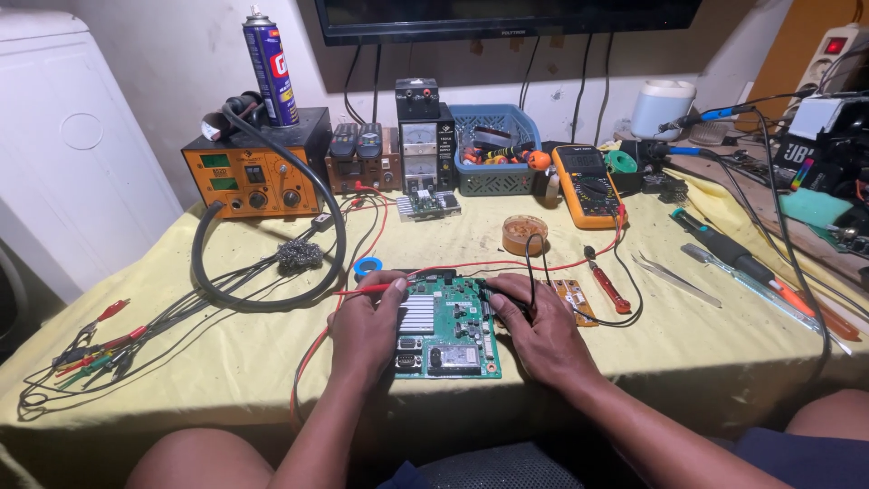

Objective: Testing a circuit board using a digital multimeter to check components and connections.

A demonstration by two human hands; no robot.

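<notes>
A green circuit board (450,326) is seen lying flat on the yellow tablecloth (181,362) near the front edge of the table, directly before the person. The left hand (365,330) is laid over the board's 9 o'clock edge, its fingers closed around a red probe (367,289) that is pointed toward the board's upper left corner. The right hand (540,335) is set against the 3 o'clock edge, fingers curled together on a black probe whose tip is mostly hidden; its black lead (534,263) is looped upward toward 12 o'clock. A small tin of flux (524,234) is placed at about 1 o'clock from the board, and a yellow multimeter (587,185) is found further out in the same direction. A roll of blue tape (367,266) is seen at 11 o'clock, just beyond the board. An orange soldering station (252,174) is stood far out at 10 o'clock, with a spray can (270,65) on top. Tweezers (674,279) are laid at 3 o'clock, well apart.
</notes>
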